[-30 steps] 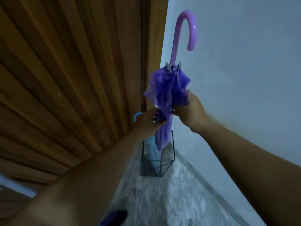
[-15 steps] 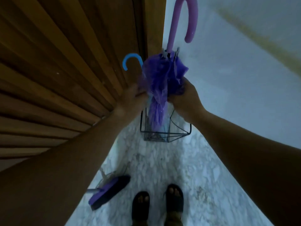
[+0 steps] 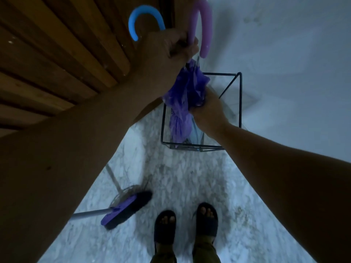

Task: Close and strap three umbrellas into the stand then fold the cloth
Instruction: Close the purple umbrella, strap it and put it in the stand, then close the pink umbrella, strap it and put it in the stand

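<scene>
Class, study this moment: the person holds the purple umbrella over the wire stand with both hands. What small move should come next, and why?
Probably lower it straight down and let go. The left hand grips the shaft under the handle, the right hand bunches the canopy of the purple umbrella, and its tip already points into the wire stand, beside the blue-handled umbrella.

The purple handle (image 3: 203, 25) runs off the top edge, and the left hand (image 3: 169, 48) hides the blue handle's (image 3: 144, 18) shaft.

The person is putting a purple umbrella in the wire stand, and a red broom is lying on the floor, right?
Not quite. The head view shows the broom is purple, not red. The rest holds: both hands hold the purple umbrella going into the wire stand.
</scene>
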